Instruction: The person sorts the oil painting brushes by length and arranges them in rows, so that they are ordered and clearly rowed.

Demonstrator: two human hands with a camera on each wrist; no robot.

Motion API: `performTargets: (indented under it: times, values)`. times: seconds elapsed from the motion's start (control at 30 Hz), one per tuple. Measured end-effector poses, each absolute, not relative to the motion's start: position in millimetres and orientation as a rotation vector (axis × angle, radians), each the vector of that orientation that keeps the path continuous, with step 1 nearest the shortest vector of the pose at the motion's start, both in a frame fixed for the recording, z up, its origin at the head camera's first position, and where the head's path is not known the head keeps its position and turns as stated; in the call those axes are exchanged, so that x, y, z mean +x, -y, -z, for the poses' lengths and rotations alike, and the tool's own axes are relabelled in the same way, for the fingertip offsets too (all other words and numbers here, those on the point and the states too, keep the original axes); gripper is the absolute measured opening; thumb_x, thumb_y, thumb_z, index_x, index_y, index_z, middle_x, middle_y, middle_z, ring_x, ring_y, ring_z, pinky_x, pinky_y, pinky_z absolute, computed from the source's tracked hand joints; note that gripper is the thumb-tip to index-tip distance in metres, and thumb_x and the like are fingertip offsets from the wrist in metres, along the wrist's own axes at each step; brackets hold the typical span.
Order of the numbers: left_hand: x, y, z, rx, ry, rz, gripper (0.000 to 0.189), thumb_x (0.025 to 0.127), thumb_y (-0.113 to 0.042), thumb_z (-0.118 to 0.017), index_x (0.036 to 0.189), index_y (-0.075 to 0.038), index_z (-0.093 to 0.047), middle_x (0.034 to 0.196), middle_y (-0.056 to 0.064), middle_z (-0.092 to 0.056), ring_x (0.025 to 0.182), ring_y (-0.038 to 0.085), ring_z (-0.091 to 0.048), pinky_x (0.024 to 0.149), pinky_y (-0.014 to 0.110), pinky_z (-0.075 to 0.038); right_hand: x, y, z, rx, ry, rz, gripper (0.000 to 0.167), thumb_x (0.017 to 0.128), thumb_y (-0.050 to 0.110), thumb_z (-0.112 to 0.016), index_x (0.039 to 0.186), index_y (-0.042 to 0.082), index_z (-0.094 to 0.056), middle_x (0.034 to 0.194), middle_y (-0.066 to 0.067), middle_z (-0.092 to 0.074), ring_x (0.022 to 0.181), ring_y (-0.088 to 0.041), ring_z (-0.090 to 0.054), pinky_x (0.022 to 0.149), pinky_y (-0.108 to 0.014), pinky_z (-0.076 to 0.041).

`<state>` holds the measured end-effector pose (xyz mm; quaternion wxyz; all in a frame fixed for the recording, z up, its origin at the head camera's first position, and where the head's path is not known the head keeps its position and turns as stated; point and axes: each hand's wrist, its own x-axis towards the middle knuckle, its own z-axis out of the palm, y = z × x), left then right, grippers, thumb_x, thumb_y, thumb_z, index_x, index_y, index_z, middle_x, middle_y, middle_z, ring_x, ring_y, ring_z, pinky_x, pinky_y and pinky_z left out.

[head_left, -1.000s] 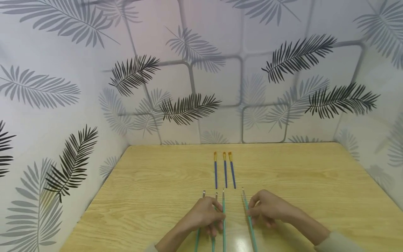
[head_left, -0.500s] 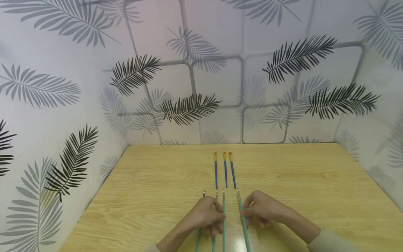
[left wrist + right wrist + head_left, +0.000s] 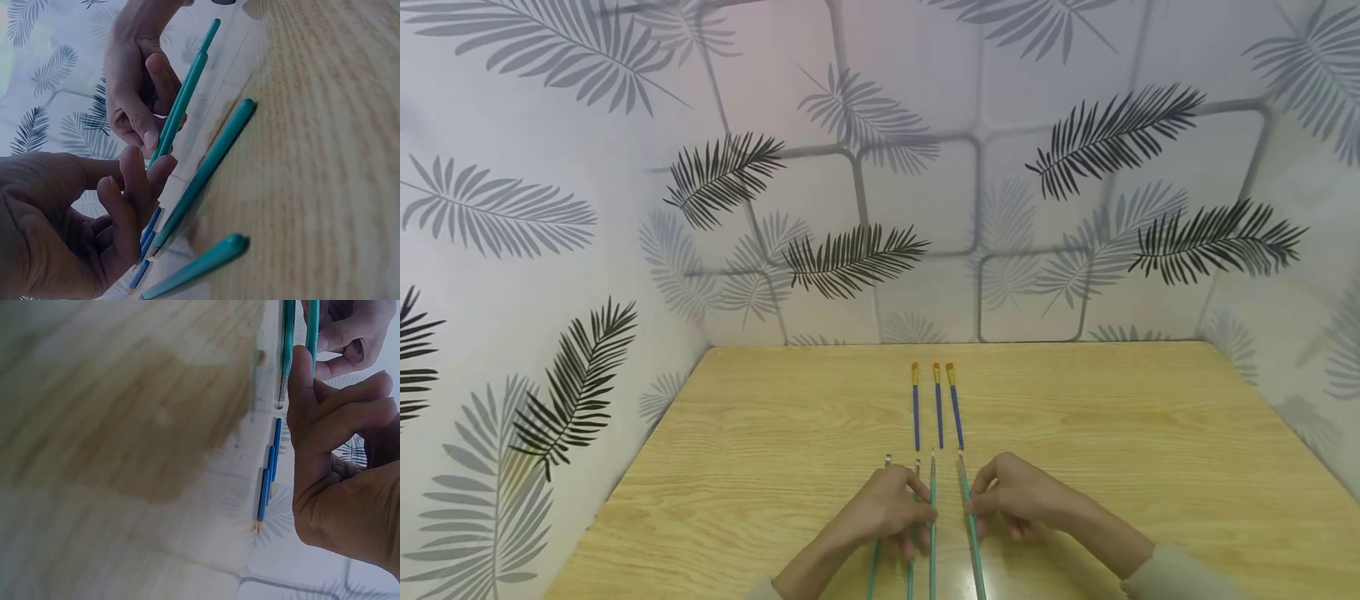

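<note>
My left hand [image 3: 887, 510] pinches a green-handled paintbrush [image 3: 933, 542] between thumb and forefinger, its bristle end pointing away from me. My right hand [image 3: 1017, 497] pinches another green paintbrush [image 3: 975, 554], slightly tilted, a short gap to the right of the first. Two more green paintbrushes, one on the left [image 3: 874, 567] and one beside it [image 3: 911, 575], lie under my left hand, which partly hides them. In the left wrist view, their thick handle ends [image 3: 215, 147] rest on the table, while the two held handles [image 3: 187, 94] look raised.
Three blue paintbrushes with golden ferrules, left [image 3: 916, 417], middle [image 3: 939, 417] and right [image 3: 957, 417], lie in a row beyond the green ones. The wooden table [image 3: 1112, 417] extends to both sides and meets a leaf-patterned wall covering [image 3: 925, 200] at the back.
My right hand has moved left with its green paintbrush, narrowing the gap to the one in my left hand. The left hand stays almost still.
</note>
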<state>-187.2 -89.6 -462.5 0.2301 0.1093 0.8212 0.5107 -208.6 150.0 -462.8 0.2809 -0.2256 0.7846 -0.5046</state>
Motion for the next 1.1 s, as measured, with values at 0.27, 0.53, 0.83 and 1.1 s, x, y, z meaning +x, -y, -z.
performTargets:
  times: [0.27,0.53,0.83,1.1]
  values:
    - [-188.4,85.5,468.4,0.311,-2.278,-1.376,0.01,0.087,-0.001,-0.069,0.095,0.002,-0.065,0.062,0.013,-0.07,0.038,0.011,-0.059,0.04,0.019,-0.05,-208.7,-145.9,464.5,-0.564,-2.099,1.356,0.015,0.093,0.011,-0.066,0.088,-0.002,-0.069,0.074,-0.02,-0.073,0.035,-0.001,-0.046,0.035,-0.014,-0.034]
    - [-188.9,84.9,467.3,0.37,-2.305,-1.353,0.003,0.086,0.001,-0.069,0.083,0.001,-0.069,0.058,0.011,-0.069,0.038,0.009,-0.058,0.041,0.021,-0.052,-210.4,-144.4,468.2,-0.528,-2.098,1.358,0.014,0.091,0.011,-0.068,0.087,-0.002,-0.068,0.071,-0.018,-0.073,0.035,-0.001,-0.049,0.034,-0.013,-0.037]
    - [-188.5,80.2,468.2,0.361,-2.359,-1.308,0.014,0.085,0.002,-0.07,0.072,-0.001,-0.066,0.055,0.01,-0.067,0.037,0.008,-0.057,0.041,0.021,-0.051,-209.7,-138.5,468.3,-0.499,-2.115,1.334,0.017,0.089,0.012,-0.071,0.083,-0.003,-0.067,0.07,-0.017,-0.073,0.037,-0.003,-0.053,0.036,-0.014,-0.042]
    - [-185.7,77.3,467.2,0.296,-2.375,-1.302,0.008,0.084,0.003,-0.07,0.079,0.001,-0.065,0.057,0.01,-0.067,0.038,0.01,-0.059,0.043,0.026,-0.054,-209.5,-133.4,470.6,-0.468,-2.147,1.325,0.02,0.088,0.01,-0.071,0.077,-0.004,-0.063,0.067,-0.016,-0.072,0.038,-0.006,-0.056,0.036,-0.017,-0.044]
